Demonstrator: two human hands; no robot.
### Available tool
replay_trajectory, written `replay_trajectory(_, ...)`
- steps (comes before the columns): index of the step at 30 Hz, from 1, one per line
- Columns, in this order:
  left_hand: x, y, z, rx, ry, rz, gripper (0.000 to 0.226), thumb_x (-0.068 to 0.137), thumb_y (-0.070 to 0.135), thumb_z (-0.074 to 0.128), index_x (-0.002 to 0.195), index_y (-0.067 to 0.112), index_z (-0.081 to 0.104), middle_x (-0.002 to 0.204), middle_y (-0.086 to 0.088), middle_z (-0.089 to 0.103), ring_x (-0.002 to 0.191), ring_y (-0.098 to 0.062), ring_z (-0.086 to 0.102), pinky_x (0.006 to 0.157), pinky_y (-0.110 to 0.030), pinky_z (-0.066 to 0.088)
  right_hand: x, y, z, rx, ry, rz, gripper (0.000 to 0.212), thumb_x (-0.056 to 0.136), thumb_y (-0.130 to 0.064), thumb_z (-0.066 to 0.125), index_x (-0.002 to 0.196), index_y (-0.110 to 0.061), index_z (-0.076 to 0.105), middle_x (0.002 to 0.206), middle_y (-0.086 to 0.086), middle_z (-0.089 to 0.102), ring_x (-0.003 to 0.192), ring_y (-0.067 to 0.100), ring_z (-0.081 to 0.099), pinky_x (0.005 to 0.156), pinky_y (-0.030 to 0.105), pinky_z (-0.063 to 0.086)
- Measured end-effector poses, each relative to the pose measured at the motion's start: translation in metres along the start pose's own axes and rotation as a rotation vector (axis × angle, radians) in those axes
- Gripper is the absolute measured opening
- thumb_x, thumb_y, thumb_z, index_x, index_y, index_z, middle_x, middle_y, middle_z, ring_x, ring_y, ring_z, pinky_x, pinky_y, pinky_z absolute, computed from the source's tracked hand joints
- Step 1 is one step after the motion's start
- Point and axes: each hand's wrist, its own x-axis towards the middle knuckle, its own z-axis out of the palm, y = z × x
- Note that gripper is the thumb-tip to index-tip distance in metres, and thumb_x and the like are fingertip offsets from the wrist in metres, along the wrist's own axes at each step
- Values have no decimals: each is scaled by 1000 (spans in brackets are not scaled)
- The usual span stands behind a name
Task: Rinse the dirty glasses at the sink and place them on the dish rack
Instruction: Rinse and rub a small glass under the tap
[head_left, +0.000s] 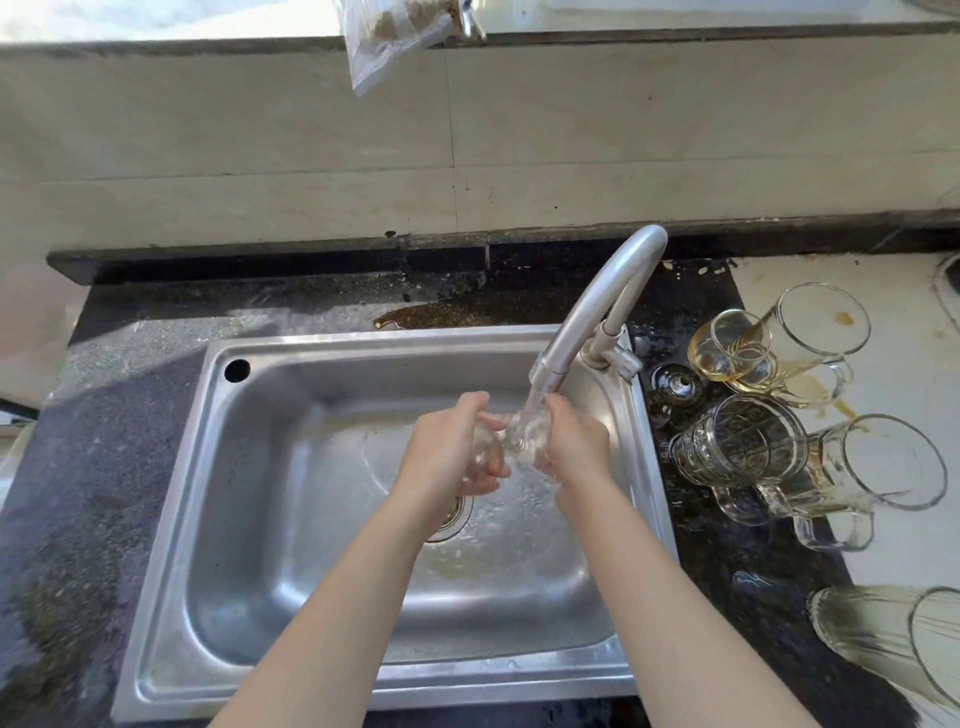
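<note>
Head view: both hands are over the stainless steel sink (171, 571), holding a small clear glass (519, 436) under water from the curved silver faucet (597, 306). Fingers of the left hand (452, 447) curl round the glass's left side, and the right hand (571, 441) wraps its right side. The glass is blurred by the stream. Dirty clear glass mugs (737, 441), some brown-stained, lie clustered on the right counter. A clear plastic bag (384, 36) hangs at the far ledge.

sink (171, 519): brushed steel | counter (93, 467): speckled stone | glasses (737, 447): clear glass
</note>
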Motion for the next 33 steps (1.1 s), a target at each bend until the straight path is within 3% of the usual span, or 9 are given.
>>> replay_trajectory(2, 3, 0, 11, -10, 28, 84, 34, 95, 35, 53, 71, 12, 63, 48, -3, 55, 36, -11, 46, 54, -28, 49, 6, 10, -6, 147, 18, 236, 17, 92, -27, 53, 87, -11, 57, 62, 4, 44, 52, 17, 42, 50, 26, 46)
replay_trajectory(5, 7, -4, 28, 75, -7, 165, 28, 92, 33, 61, 72, 14, 57, 54, 2, 50, 41, -7, 47, 50, -27, 51, 7, 26, -9, 320, 7, 370, 29, 97, -16, 41, 69, -11, 45, 51, 3, 34, 44, 16, 38, 51, 29, 49)
replay_trajectory(14, 6, -4, 30, 270, 89, 256, 40, 77, 41, 71, 70, 2, 61, 58, -2, 57, 50, -17, 50, 54, -35, 52, 4, 26, -12, 334, -87, 365, 30, 91, -29, 54, 64, -17, 47, 40, -3, 41, 41, 12, 42, 60, 30, 51)
replay_trajectory(19, 2, 10, 9, 300, 88, 87, 21, 79, 26, 54, 63, 13, 56, 48, 0, 51, 46, -19, 45, 57, -30, 52, 3, 14, -5, 265, -28, 224, 32, 88, -32, 62, 63, -18, 47, 52, -2, 40, 42, 11, 38, 55, 27, 44)
replay_trajectory(23, 2, 12, -13, 396, -18, -54, 8, 81, 6, 53, 80, 7, 61, 65, -9, 53, 47, -21, 46, 62, -33, 53, -6, 5, 2, 183, -52, -10, 32, 85, -30, 69, 67, -16, 47, 62, -3, 38, 53, 11, 37, 52, 22, 36)
replay_trajectory(26, -3, 13, -25, 496, -163, -109, 18, 81, 7, 64, 96, -3, 65, 76, -12, 58, 48, -15, 60, 60, -29, 57, -12, 4, 6, 80, -80, -165, 36, 82, -28, 74, 67, -16, 43, 59, -6, 38, 57, 11, 35, 55, 22, 33)
replay_trajectory(29, -4, 9, -29, 479, -173, -54, 8, 78, 8, 68, 78, 1, 65, 67, -11, 55, 48, -16, 58, 56, -26, 52, -18, 4, 12, -136, -64, -359, 40, 72, -38, 79, 81, -16, 46, 75, -1, 47, 67, 15, 44, 63, 26, 39)
replay_trajectory(31, -3, 2, -31, 480, -156, 19, 21, 80, 8, 68, 61, 9, 60, 58, -5, 53, 46, -12, 54, 57, -25, 46, -23, 4, 17, -241, -66, -473, 52, 64, -46, 78, 94, -18, 46, 92, 5, 54, 80, 20, 54, 70, 30, 46)
replay_trajectory(33, -3, -6, -33, 461, -129, 66, 23, 78, 11, 70, 57, 12, 63, 58, -5, 54, 50, -13, 53, 62, -27, 43, -25, -1, 19, -341, -54, -528, 52, 62, -49, 74, 93, -15, 50, 89, 7, 60, 79, 21, 57, 67, 34, 48)
